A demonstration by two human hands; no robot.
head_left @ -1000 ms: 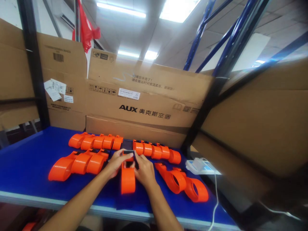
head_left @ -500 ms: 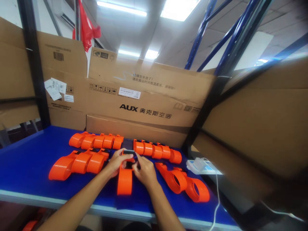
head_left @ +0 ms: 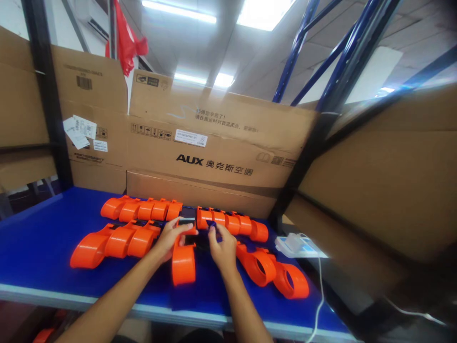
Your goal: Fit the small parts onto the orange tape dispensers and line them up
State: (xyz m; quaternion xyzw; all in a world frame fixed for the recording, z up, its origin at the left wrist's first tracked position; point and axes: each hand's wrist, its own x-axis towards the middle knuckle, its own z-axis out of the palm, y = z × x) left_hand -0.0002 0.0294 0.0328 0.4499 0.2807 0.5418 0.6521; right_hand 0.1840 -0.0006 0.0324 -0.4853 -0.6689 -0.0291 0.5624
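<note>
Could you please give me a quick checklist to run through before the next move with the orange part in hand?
1. Left hand on the orange part: ok.
2. Right hand on the part: not ok, it sits beside it.
3. Part resting on the blue table: ok.
4. Small piece in the right fingers: cannot tell, blurred.
5. Back row lined up: ok.
6. White cable away from the hands: ok.

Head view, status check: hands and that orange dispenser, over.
Left hand grips orange tape dispenser on blue table. Right hand beside it, fingertips pinched. More dispensers either side.
</note>
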